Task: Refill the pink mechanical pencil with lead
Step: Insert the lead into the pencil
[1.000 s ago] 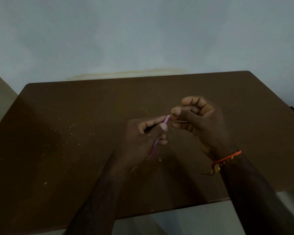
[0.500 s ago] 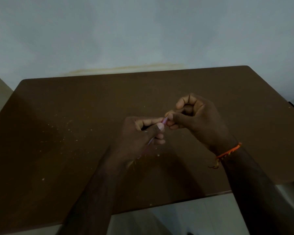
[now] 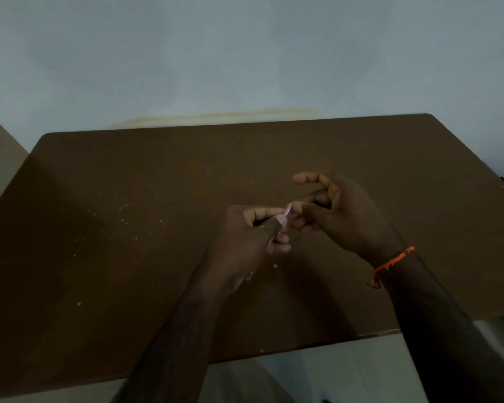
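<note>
My left hand (image 3: 245,239) is closed around the pink mechanical pencil (image 3: 287,212), held tilted above the middle of the brown table (image 3: 128,199). Only the pencil's upper end shows past the thumb and forefinger; the barrel is mostly hidden in the fist. My right hand (image 3: 341,216) touches that upper end with thumb and a fingertip pinched together, while its other fingers are spread and raised. Whether a lead sits in the pinch is too small and dark to tell. An orange thread band (image 3: 390,263) circles the right wrist.
Pale crumbs and specks (image 3: 120,216) are scattered over the left half of the table. A plain light wall (image 3: 245,53) rises behind the far edge. The table's near edge runs below my forearms, with pale floor under it.
The right hand's outer fingers have uncurled and spread upward, while its pinch stays at the pencil's top. The left hand has kept its hold on the pencil.
</note>
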Demonstrator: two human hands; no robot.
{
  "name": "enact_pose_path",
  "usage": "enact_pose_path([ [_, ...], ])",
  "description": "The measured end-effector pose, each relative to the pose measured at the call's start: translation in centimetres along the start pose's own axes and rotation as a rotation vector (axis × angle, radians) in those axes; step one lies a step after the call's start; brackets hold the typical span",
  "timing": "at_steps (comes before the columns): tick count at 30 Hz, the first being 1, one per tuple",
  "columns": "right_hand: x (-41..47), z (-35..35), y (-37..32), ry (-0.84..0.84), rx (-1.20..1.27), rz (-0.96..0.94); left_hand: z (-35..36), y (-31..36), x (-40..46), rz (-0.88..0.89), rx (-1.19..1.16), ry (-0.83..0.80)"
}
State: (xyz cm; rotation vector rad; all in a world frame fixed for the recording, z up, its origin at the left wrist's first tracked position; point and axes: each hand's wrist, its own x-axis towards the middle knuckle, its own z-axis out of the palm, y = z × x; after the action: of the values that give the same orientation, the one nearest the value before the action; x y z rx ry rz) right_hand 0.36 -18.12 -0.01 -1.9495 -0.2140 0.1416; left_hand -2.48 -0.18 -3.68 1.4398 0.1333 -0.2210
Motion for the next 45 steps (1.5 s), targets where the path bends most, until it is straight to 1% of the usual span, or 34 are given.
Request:
enact_pose_path([
  [2, 0.4, 0.0, 1.1, 0.111, 0.032, 0.081, -0.3, 0.3, 0.3, -0.025, -0.059, 0.042],
  [3, 0.7, 0.0, 1.8, 0.191, -0.029, 0.125, -0.6, 0.5, 0.6, -0.014, -0.078, 0.061],
  [4, 1.1, -0.1, 2.7, 0.259, -0.154, 0.168, -0.9, 0.7, 0.7, 0.003, -0.095, 0.077],
  [5, 1.4, -0.1, 3.6, 0.292, -0.294, 0.206, -1.3, 0.9, 0.8, 0.021, -0.113, 0.091],
  [6, 1.6, 0.0, 4.4, 0.294, -0.405, 0.239, -1.6, 1.1, 0.8, 0.035, -0.130, 0.102],
  [8, 2.1, 0.5, 5.4, 0.223, -0.508, 0.275, -2.0, 1.3, 0.9, 0.045, -0.150, 0.114],
  [10, 2.6, 1.4, 6.0, 0.141, -0.581, 0.237, -2.3, 1.3, 1.0, 0.040, -0.146, 0.117],
  [12, 3.1, 2.2, 6.3, 0.143, -0.619, 0.191, -2.5, 1.3, 1.1, 0.032, -0.143, 0.113],
  [16, 3.8, 3.2, 6.7, 0.222, -0.583, 0.123, -2.6, 1.6, 1.0, 0.038, -0.145, 0.105],
  [19, 3.6, 3.2, 6.5, 0.235, -0.554, 0.166, -2.4, 1.6, 0.7, 0.044, -0.150, 0.102],
  [20, 3.5, 3.2, 6.2, 0.255, -0.483, 0.197, -2.3, 1.6, 0.6, 0.040, -0.148, 0.103],
  [22, 3.1, 3.0, 4.5, 0.310, -0.191, 0.237, -2.3, 1.7, 0.5, 0.035, -0.119, 0.098],
  [24, 2.3, 2.4, 1.9, 0.335, 0.101, 0.164, -2.5, 1.9, 0.6, 0.059, -0.061, 0.079],
  [25, 1.9, 2.0, 0.5, 0.316, 0.193, 0.116, -2.5, 1.9, 0.6, 0.081, -0.031, 0.069],
  [27, 1.1, 1.2, -1.9, 0.241, 0.299, 0.053, -2.4, 2.0, 0.6, 0.140, 0.027, 0.057],
  [30, 0.3, 0.7, -4.0, 0.133, 0.388, 0.065, -2.1, 1.9, 0.4, 0.216, 0.097, 0.050],
  [32, -0.1, 0.6, -4.5, 0.107, 0.414, 0.087, -2.0, 2.0, 0.4, 0.243, 0.135, 0.043],
  [45, 0.0, 0.2, -3.6, 0.037, 0.225, 0.088, -1.9, 2.4, 0.0, 0.280, 0.259, 0.012],
])
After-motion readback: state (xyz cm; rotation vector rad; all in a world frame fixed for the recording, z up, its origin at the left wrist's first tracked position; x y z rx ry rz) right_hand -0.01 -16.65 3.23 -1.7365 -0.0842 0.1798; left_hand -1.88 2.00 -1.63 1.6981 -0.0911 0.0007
